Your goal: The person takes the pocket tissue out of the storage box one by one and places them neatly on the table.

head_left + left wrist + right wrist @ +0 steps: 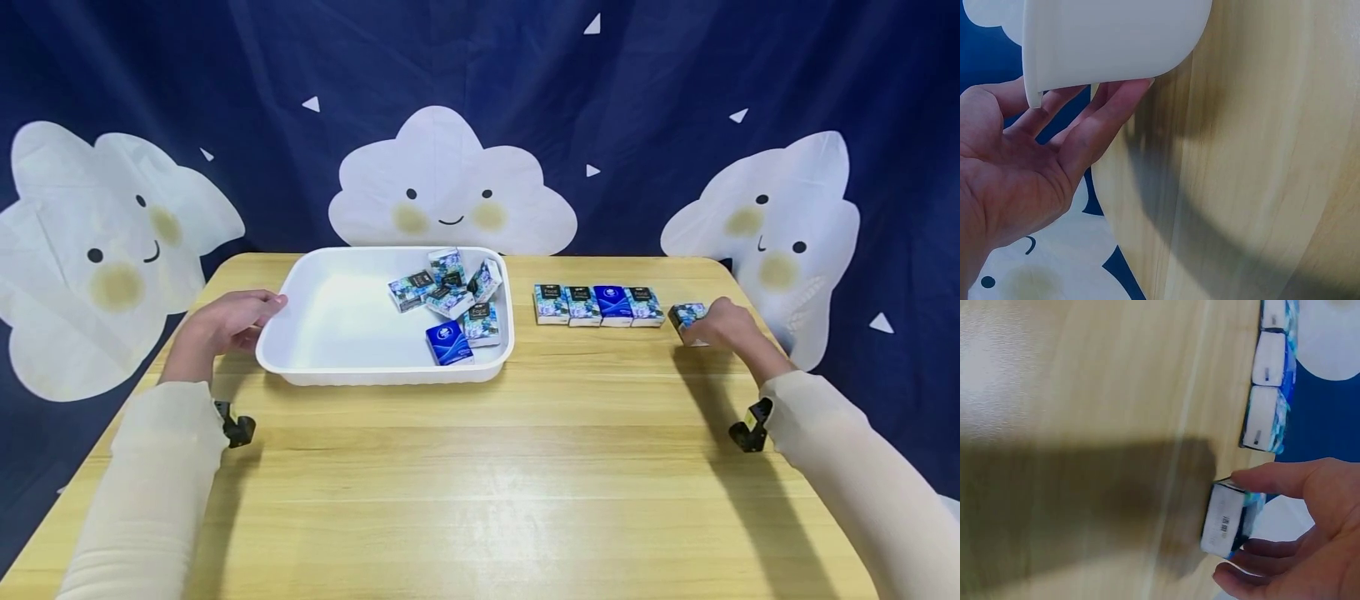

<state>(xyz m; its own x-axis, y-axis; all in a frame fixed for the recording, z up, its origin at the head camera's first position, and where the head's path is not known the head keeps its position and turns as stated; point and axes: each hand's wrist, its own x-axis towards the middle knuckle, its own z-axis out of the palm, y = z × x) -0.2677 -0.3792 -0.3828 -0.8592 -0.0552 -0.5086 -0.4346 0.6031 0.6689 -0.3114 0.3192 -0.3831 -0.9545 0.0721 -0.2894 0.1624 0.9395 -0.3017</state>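
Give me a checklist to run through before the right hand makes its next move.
1. Left hand on the white tray: ok, it grips the left end.
2. Right hand holding the single packet: ok, gripped firmly enough to judge as held.
3. Row of four packets lined up: ok, side by side on the table.
4. Single packet against the row: not ok, a gap separates them.
5. Single packet resting flat: cannot tell.
6. More supply: ok, six packets lie inside the tray.
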